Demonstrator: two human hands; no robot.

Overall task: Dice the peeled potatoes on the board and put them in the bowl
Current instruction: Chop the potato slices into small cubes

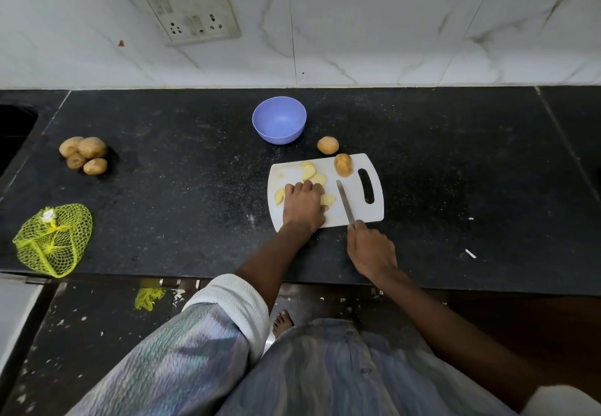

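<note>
On the white cutting board [354, 209] near the worktop's front edge, the left hand [302, 206] is pressing its curled fingers down on the pale potato slices [312, 173], while the right hand [370, 250] is gripping the knife [345, 201], its blade lying on the board. An unpeeled potato [343, 164] is sitting at the board's far edge, another potato [327, 145] is lying just behind it, and the blue bowl [279, 120] is standing farther back toward the wall.

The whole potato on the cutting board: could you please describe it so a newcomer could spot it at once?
On the black counter lies a white cutting board. The whole potato sits at its far edge, beside the handle slot. Unlike the pale slices nearby it is uncut, and unlike the loose potato behind, it rests on the board.
</note>
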